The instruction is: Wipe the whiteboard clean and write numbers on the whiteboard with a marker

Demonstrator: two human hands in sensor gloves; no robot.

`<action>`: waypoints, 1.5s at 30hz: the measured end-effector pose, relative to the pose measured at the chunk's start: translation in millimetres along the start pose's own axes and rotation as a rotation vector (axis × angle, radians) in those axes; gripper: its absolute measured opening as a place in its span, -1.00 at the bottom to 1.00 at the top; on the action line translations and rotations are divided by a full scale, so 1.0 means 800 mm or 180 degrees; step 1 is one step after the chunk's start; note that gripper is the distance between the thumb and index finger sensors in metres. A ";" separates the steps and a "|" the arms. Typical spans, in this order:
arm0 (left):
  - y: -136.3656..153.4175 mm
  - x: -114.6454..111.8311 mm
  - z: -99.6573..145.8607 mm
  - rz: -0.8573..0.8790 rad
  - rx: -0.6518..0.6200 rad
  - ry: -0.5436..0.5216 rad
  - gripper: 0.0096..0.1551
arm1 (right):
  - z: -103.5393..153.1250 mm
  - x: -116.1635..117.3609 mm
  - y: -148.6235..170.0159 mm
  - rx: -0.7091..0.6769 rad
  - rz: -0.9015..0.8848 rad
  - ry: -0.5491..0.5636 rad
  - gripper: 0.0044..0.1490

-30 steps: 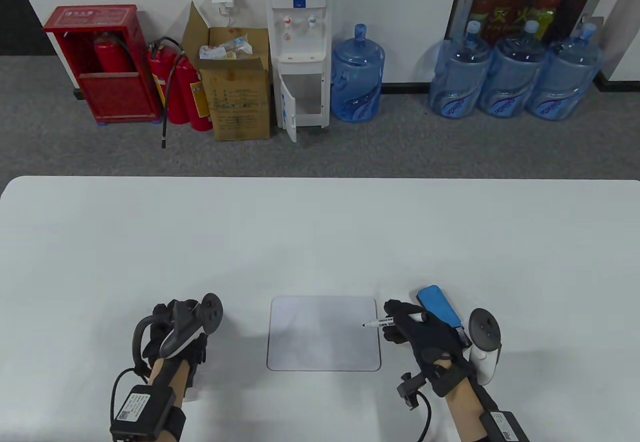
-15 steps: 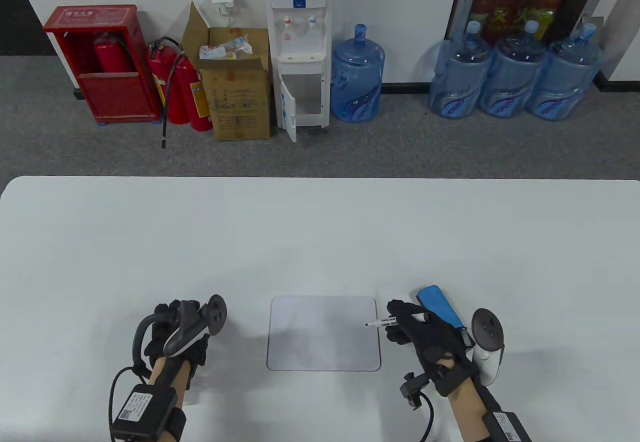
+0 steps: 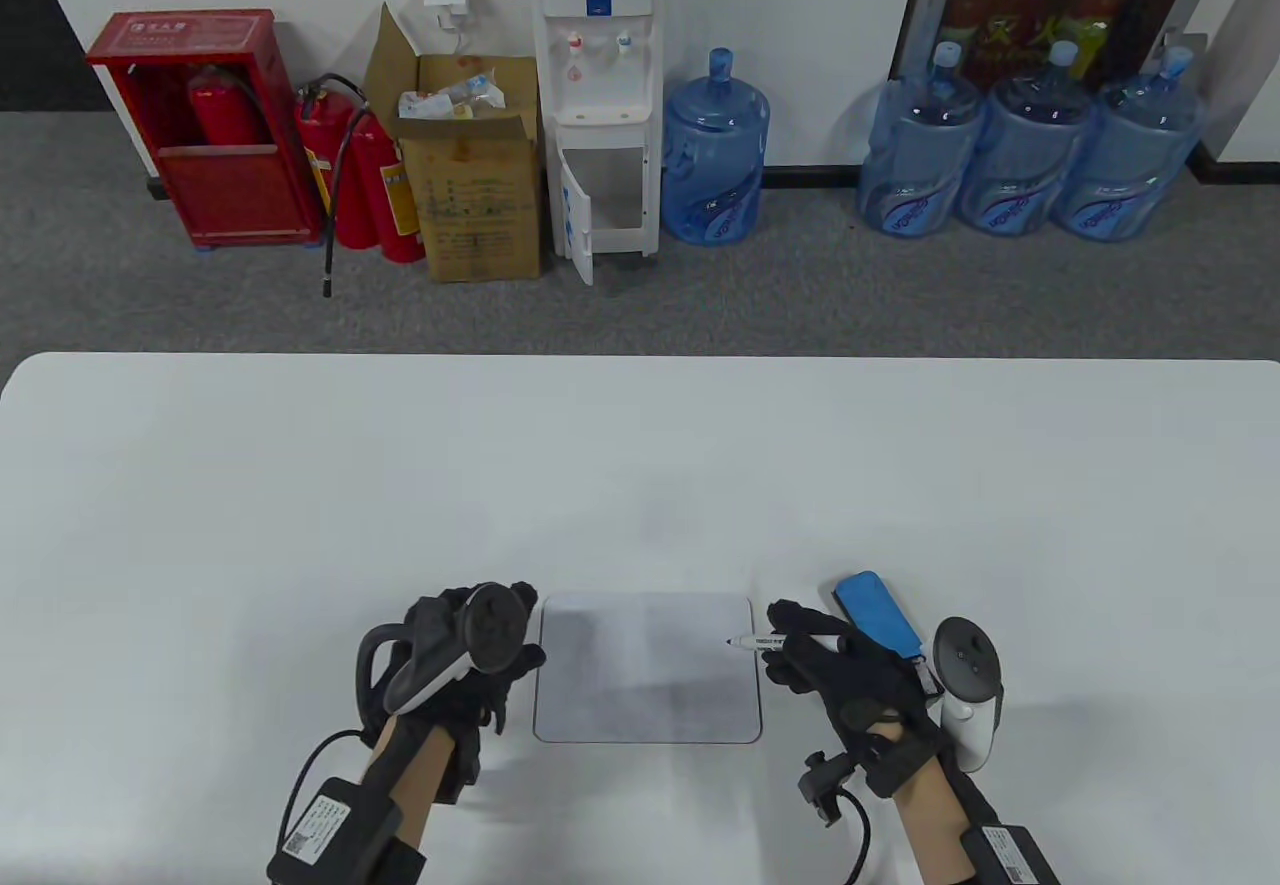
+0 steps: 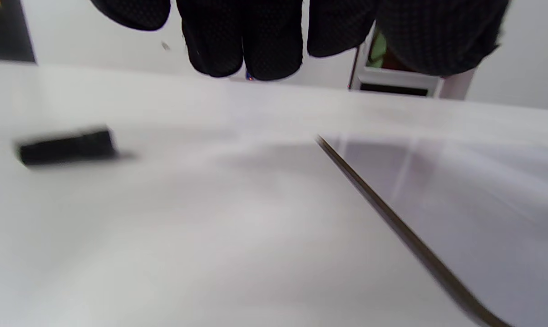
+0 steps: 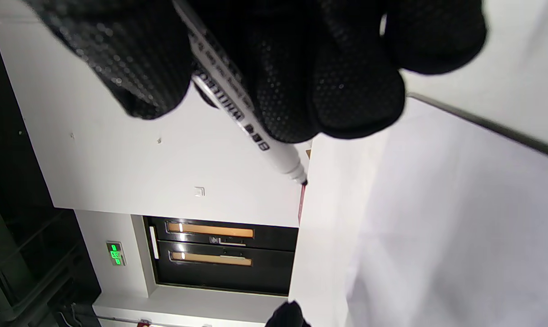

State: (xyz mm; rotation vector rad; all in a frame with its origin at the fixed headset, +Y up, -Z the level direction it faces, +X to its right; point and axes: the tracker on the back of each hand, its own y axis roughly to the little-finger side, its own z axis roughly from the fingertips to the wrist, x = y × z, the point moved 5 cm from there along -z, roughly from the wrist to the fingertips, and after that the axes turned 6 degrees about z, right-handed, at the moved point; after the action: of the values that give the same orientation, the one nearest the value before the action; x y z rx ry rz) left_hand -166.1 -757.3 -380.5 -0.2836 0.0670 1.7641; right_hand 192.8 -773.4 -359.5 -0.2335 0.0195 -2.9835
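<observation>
A small whiteboard (image 3: 645, 670) lies flat near the table's front edge, wiped to a faint grey smear. My right hand (image 3: 790, 650) pinches a white marker (image 3: 765, 641), uncapped, with its tip over the board's upper right part. The right wrist view shows the marker (image 5: 237, 113) held between glove fingers (image 5: 346, 91), its tip above the whiteboard (image 5: 460, 218). My left hand (image 3: 520, 660) hovers at the board's left edge with relaxed fingers and holds nothing. In the left wrist view the fingers (image 4: 246, 41) hang above the table beside the whiteboard (image 4: 460, 190).
A blue eraser (image 3: 880, 615) lies just behind my right hand. A small black blurred object (image 4: 67, 147) rests on the table left of the board. The white table (image 3: 640, 465) stretches far back. On the floor beyond stand a water dispenser (image 3: 598, 95) and bottles.
My left hand has moved right, from well left of the board to its left edge. The right hand and marker have barely shifted.
</observation>
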 end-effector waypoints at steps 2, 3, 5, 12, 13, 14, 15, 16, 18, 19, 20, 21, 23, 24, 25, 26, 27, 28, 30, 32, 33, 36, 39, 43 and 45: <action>-0.010 -0.018 -0.003 -0.0039 -0.0038 0.0200 -0.07 | 0.000 0.002 0.001 0.0007 0.0037 -0.0011 -0.31; -0.014 -0.027 -0.004 -0.0080 -0.0052 0.0266 -0.04 | 0.000 0.003 0.002 0.0011 0.0062 -0.0026 -0.31; -0.017 -0.037 -0.006 -0.0172 -0.0074 0.0349 -0.03 | -0.001 0.005 0.003 0.0017 0.0113 -0.0051 -0.31; -0.020 -0.052 -0.005 -0.0424 -0.0098 0.0437 0.00 | -0.005 0.021 0.006 0.0016 0.0297 -0.0158 -0.30; -0.021 -0.054 -0.005 -0.0452 -0.0091 0.0469 -0.01 | -0.005 0.024 0.006 0.0011 0.0342 -0.0180 -0.30; -0.021 -0.055 -0.004 -0.0454 -0.0088 0.0479 -0.01 | -0.007 0.029 0.005 -0.0001 0.0406 -0.0216 -0.30; -0.021 -0.055 -0.004 -0.0449 -0.0089 0.0476 -0.02 | -0.007 0.034 0.004 -0.0011 0.0449 -0.0246 -0.30; -0.020 -0.056 -0.004 -0.0443 -0.0093 0.0479 -0.03 | -0.008 0.039 0.003 -0.0026 0.0505 -0.0285 -0.30; -0.019 -0.056 -0.003 -0.0432 -0.0093 0.0478 -0.03 | -0.009 0.050 0.000 -0.0053 0.0630 -0.0343 -0.30; -0.019 -0.056 -0.003 -0.0415 -0.0096 0.0474 -0.04 | -0.010 0.057 -0.002 -0.0074 0.0738 -0.0377 -0.30; -0.019 -0.057 -0.003 -0.0410 -0.0098 0.0473 -0.04 | -0.012 0.064 -0.005 -0.0096 0.0817 -0.0427 -0.30; -0.019 -0.056 -0.003 -0.0410 -0.0099 0.0473 -0.04 | -0.013 0.070 -0.006 -0.0100 0.0858 -0.0460 -0.30; -0.019 -0.056 -0.002 -0.0417 -0.0104 0.0472 -0.04 | -0.018 0.083 -0.010 -0.0101 0.0937 -0.0527 -0.30; -0.020 -0.056 -0.002 -0.0412 -0.0104 0.0473 -0.04 | -0.022 0.091 -0.013 -0.0097 0.1005 -0.0570 -0.30; -0.020 -0.055 -0.002 -0.0412 -0.0106 0.0471 -0.04 | -0.024 0.096 -0.015 -0.0098 0.1061 -0.0593 -0.30; -0.020 -0.055 -0.002 -0.0416 -0.0109 0.0463 -0.04 | -0.028 0.103 -0.017 -0.0102 0.1128 -0.0621 -0.30; -0.020 -0.055 -0.001 -0.0416 -0.0111 0.0460 -0.04 | -0.032 0.109 -0.018 -0.0098 0.1152 -0.0641 -0.30; -0.020 -0.055 -0.001 -0.0406 -0.0113 0.0458 -0.04 | -0.037 0.116 -0.019 -0.0082 0.1169 -0.0661 -0.30; -0.020 -0.055 -0.001 -0.0389 -0.0118 0.0451 -0.05 | -0.049 0.130 -0.021 -0.0057 0.1208 -0.0683 -0.30; -0.019 -0.056 0.000 -0.0379 -0.0124 0.0441 -0.05 | -0.059 0.140 -0.021 -0.0032 0.1255 -0.0680 -0.30; -0.019 -0.056 0.000 -0.0378 -0.0125 0.0439 -0.05 | -0.064 0.145 -0.021 -0.0013 0.1261 -0.0682 -0.30; -0.019 -0.056 0.001 -0.0365 -0.0126 0.0441 -0.05 | -0.077 0.157 -0.021 0.0034 0.1263 -0.0664 -0.30; -0.019 -0.056 0.001 -0.0354 -0.0127 0.0440 -0.05 | -0.085 0.162 -0.020 0.0079 0.1367 -0.0622 -0.31; -0.019 -0.057 0.002 -0.0338 -0.0123 0.0445 -0.05 | -0.091 0.166 -0.011 0.0138 0.1433 -0.0576 -0.31; -0.018 -0.057 0.001 -0.0335 -0.0124 0.0445 -0.05 | -0.092 0.169 -0.009 0.0190 0.1444 -0.0638 -0.31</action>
State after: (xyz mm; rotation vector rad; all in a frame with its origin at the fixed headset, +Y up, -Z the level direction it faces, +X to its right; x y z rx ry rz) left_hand -143.6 -797.1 -367.5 -0.4311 0.1161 1.6410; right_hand 48.5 -786.4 -411.6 -0.4527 -0.0343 -2.4951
